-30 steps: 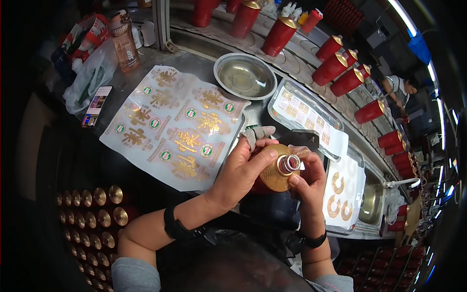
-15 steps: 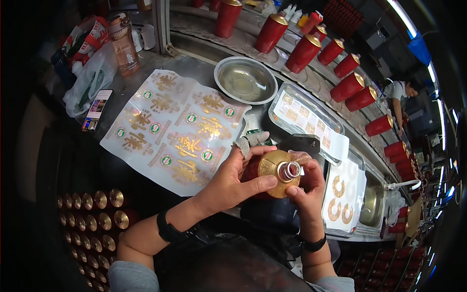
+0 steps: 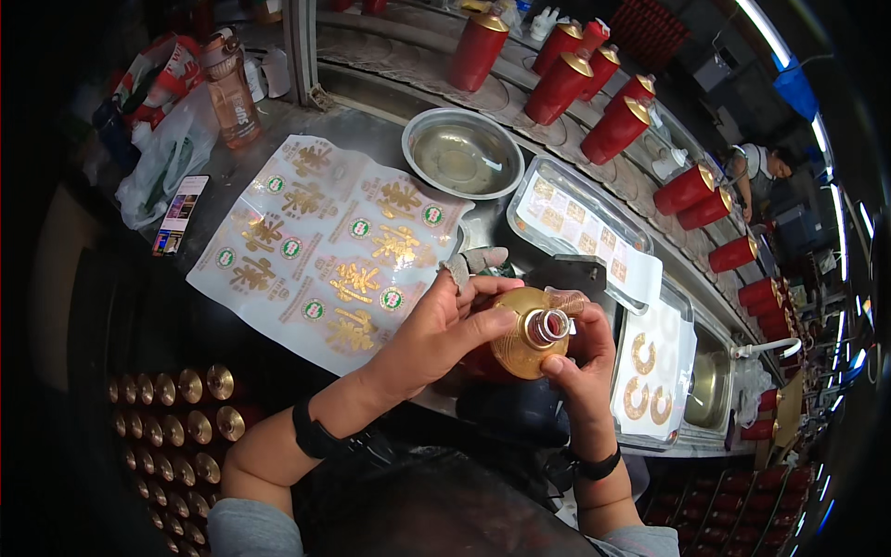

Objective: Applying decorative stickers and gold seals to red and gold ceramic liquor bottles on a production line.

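A red bottle with a gold shoulder [image 3: 516, 347] and a bare clear neck is tilted so that its mouth faces up toward me. My left hand [image 3: 436, 330] grips it from the left, thumb lying along the gold shoulder; a grey wrap covers one raised finger. On the other side my right hand [image 3: 589, 348] holds it, thumb pressed on the shoulder's lower edge. A clear pinkish cover sits on one right fingertip beside the neck. Much of the red body is hidden by my hands. Left of them lies a sheet of gold character labels [image 3: 325, 246].
Behind the sheet stands a metal bowl of liquid [image 3: 462, 153]. Trays hold a small label sheet [image 3: 571, 223] and a sheet with gold C-shaped labels [image 3: 650, 371]. Red bottles [image 3: 617, 130] stand on a conveyor, a sink [image 3: 710, 395] is at right, stacked bottles [image 3: 176, 422] at lower left.
My left thumb has slid up and back from near the neck, and the bottle has turned slightly. On the conveyor, the nearer row of bottles has moved to the right.
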{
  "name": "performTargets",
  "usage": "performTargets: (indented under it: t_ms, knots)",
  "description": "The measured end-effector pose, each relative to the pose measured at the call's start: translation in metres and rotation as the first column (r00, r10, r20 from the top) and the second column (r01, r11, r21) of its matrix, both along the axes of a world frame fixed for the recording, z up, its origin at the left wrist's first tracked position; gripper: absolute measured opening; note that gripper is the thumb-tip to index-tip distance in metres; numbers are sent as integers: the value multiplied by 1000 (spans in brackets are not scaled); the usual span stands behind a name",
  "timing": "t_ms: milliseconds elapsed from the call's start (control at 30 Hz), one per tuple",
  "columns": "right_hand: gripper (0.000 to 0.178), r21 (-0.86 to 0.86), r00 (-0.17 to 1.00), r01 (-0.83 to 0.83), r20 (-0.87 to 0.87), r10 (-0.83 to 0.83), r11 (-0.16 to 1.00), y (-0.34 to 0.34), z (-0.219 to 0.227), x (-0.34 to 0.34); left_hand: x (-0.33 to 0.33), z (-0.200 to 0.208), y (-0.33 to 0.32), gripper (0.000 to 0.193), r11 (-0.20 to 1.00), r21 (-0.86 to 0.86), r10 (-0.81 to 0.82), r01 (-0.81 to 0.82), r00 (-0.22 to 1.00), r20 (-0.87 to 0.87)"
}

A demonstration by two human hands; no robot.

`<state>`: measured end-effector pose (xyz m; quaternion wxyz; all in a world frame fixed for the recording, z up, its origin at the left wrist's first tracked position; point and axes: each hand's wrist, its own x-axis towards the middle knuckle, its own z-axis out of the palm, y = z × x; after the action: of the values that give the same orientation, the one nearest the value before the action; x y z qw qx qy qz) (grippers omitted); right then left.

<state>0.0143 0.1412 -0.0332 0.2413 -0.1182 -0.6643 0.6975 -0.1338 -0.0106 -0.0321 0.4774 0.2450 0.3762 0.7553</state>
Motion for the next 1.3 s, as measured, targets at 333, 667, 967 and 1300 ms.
performTargets:
  t_ms: [333, 667, 967, 1300]
  knots:
    - [56, 18, 1000, -2, -24, 2, 1000, 1, -3, 2, 7, 2, 8, 59, 994, -48, 104, -102, 993, 52]
    - [55, 12, 1000, -1, -26, 2, 1000, 2, -1, 2, 8, -4, -4, 63, 994, -2, 106, -106, 989, 100]
    - [51, 67, 999, -37, -10, 38, 997, 3, 5, 7, 2, -20, -35, 87, 989, 72, 125, -133, 451, -884]
    - [51, 54, 999, -19, -36, 21, 998, -3, 0, 9, -4, -15, -9, 68, 984, 98, 173, -150, 646, -744]
